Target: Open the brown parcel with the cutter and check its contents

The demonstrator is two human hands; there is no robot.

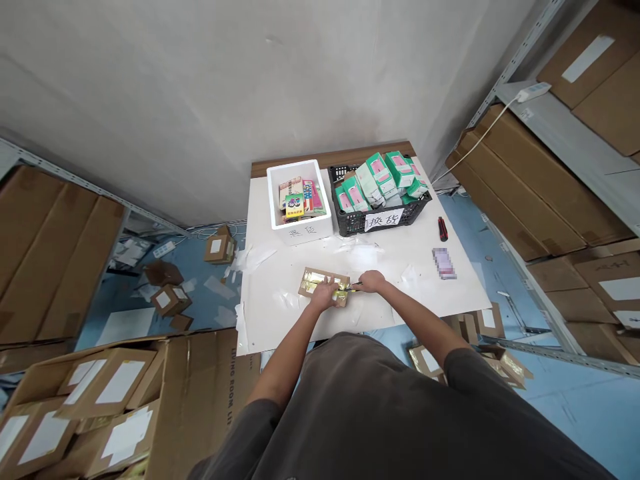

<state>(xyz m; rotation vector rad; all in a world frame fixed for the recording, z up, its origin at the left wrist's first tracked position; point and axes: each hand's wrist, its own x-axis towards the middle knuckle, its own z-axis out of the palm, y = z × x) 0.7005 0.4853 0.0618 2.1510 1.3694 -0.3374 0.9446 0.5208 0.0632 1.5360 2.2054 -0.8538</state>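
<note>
The left hand presses on a small cardboard box.

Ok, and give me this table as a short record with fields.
Left hand: on the taped brown parcel
Right hand: holds a slim dark tool at the parcel's right end
White box: colourful packets inside
Black crate: right of the white box, filled with green-and-pink cartons
Table's right side: red-and-black tool, blurred purple item

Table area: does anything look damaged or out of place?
Yes. The white covering on the table looks ragged along its left edge, with loose scraps there. On the floor to the left, small cartons lie scattered at odd angles.
</note>
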